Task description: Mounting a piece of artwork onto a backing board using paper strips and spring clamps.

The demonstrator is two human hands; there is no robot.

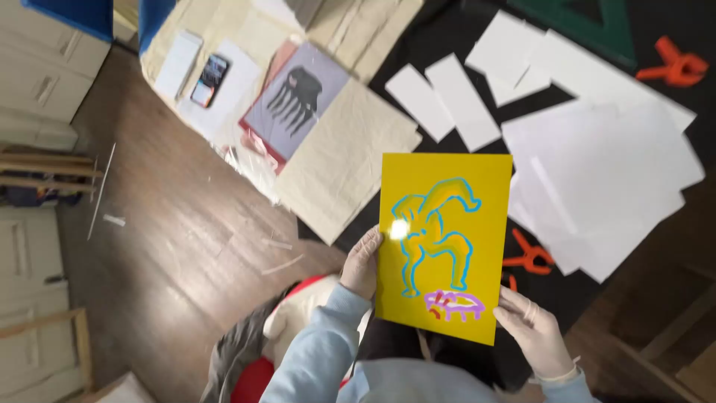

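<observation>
Both gloved hands held a yellow card (pixel 444 242) with a blue and orange figure at the lower centre of the frame. The left hand (pixel 362 263) gripped its left edge, the right hand (pixel 531 336) its lower right corner. White sheets (pixel 597 157) lay at upper right, orange clamps (pixel 531 256) just beside the card.

The person wears thin, pale disposable gloves on both hands: the left hand (pixel 363 263) and the right hand (pixel 533 336) are each covered to the wrist, where the right glove's cuff bunches into a rolled rim. Light blue, soft-looking long sleeves reach the gloves, loosely creased at the left forearm. The same light blue fabric covers the chest below.
</observation>
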